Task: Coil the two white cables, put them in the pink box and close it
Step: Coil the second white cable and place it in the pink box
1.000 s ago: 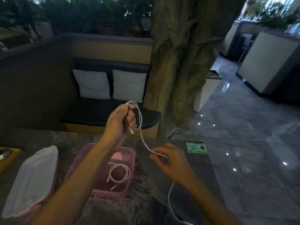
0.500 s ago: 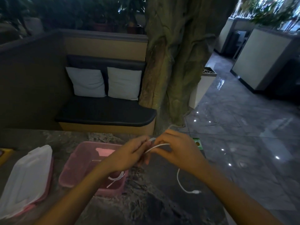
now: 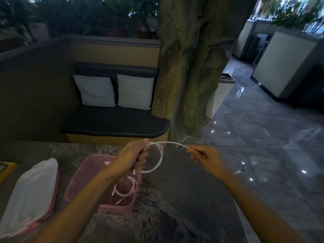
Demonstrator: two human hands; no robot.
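Observation:
My left hand [image 3: 134, 157] is closed around loops of a white cable [image 3: 160, 158], which hang down to its right above the table. My right hand [image 3: 204, 156] pinches the same cable's free end, and a short stretch runs taut between both hands. Below my left forearm sits the open pink box [image 3: 84, 174]. A second white cable [image 3: 127, 190] lies coiled inside it near the right wall. The box's translucent lid [image 3: 29, 193] with pink trim lies flat on the table at the left.
The dark marbled table [image 3: 184, 199] ends at its right edge beside a glossy tiled floor. A yellow object [image 3: 7, 170] pokes in at the far left. Beyond the table are a cushioned bench [image 3: 115, 121] and a tree trunk [image 3: 189, 67].
My hands were together over the box half a second ago; now they have drawn apart, stretching the cable's end to the right. The loose tail that lay on the table is lifted.

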